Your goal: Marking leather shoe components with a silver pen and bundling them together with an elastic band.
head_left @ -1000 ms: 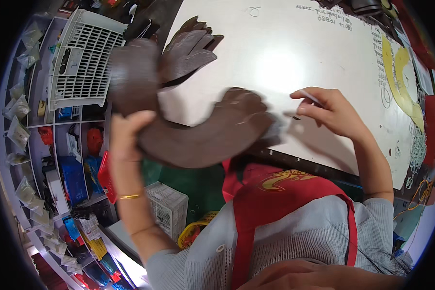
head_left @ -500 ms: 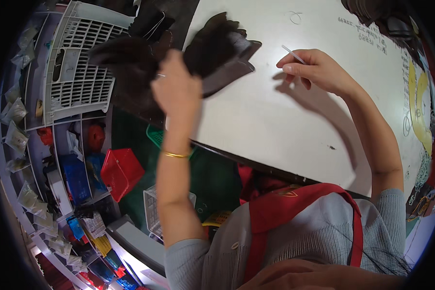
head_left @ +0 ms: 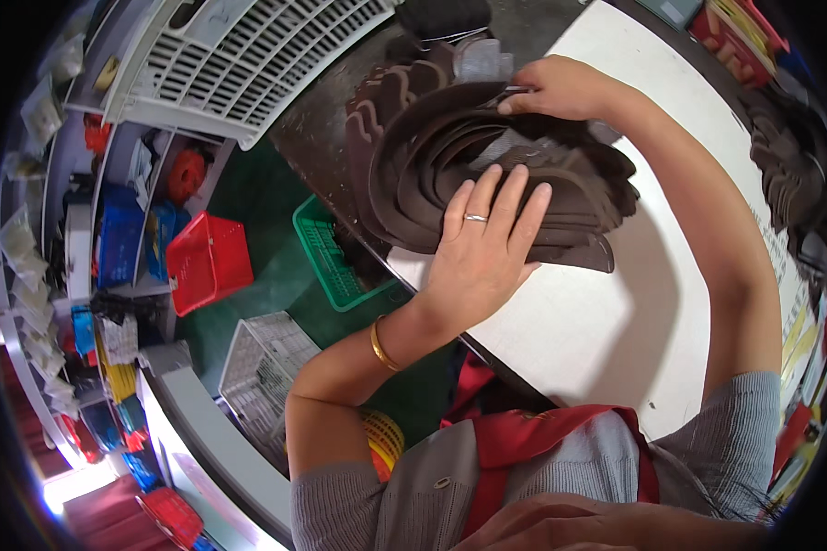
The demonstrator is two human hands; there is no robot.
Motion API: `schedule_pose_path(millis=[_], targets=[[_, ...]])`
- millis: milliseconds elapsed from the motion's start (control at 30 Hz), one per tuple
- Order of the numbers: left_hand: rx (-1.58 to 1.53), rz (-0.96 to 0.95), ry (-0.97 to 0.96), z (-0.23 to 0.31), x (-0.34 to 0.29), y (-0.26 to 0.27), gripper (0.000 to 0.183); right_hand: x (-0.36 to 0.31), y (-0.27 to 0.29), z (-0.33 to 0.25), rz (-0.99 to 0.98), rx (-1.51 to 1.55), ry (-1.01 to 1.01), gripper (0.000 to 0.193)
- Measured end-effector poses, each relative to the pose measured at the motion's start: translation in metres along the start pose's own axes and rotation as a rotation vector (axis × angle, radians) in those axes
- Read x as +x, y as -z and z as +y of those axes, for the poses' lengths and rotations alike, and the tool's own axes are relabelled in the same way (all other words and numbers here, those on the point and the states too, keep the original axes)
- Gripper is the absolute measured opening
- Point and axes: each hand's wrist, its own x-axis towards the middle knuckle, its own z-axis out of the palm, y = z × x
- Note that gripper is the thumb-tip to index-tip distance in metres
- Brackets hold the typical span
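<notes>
A thick bundle of dark brown flat cut pieces (head_left: 413,174), curved and layered over one another, lies across the far left part of the white table top (head_left: 560,312). My left hand (head_left: 487,243) rests on its near side with the fingers stretched out and apart; a ring and a gold bangle show. At the bundle's far edge is my right hand (head_left: 565,87), its fingers closed together. A thin pale stick (head_left: 521,89) shows only as a tip at those fingertips. A greyish patch lies among the brown layers between my hands.
A white slatted plastic crate (head_left: 220,64) stands at the far left. Below the table edge are a green basket (head_left: 326,257), a red bin (head_left: 209,262) and a white basket (head_left: 262,358). Shelves with bags line the left. More brown pieces (head_left: 786,156) lie at the far right.
The brown bundle has come nearer and to the right on the table. My left hand now lies spread on it, and my right hand has moved to its far edge. The view has shifted left.
</notes>
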Motion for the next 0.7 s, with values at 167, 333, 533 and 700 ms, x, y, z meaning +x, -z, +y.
schedule_pose_path(millis=[167, 333, 533, 700], targets=[[0.114, 0.082, -0.027, -0.020, 0.003, -0.005, 0.096, -0.003, -0.006, 0.008, 0.184, -0.086, -0.058, 0.052], [0.145, 0.164, -0.058, -0.028, 0.014, -0.012, 0.094, -0.004, 0.013, 0.002, -0.155, 0.020, -0.199, 0.056], [0.191, 0.202, -0.067, -0.030, 0.010, -0.023, 0.091, -0.017, 0.011, 0.036, -0.007, -0.050, -0.333, 0.053], [0.144, 0.170, -0.041, -0.029, 0.011, -0.020, 0.092, -0.026, 0.023, 0.037, -0.234, 0.159, -0.410, 0.063]])
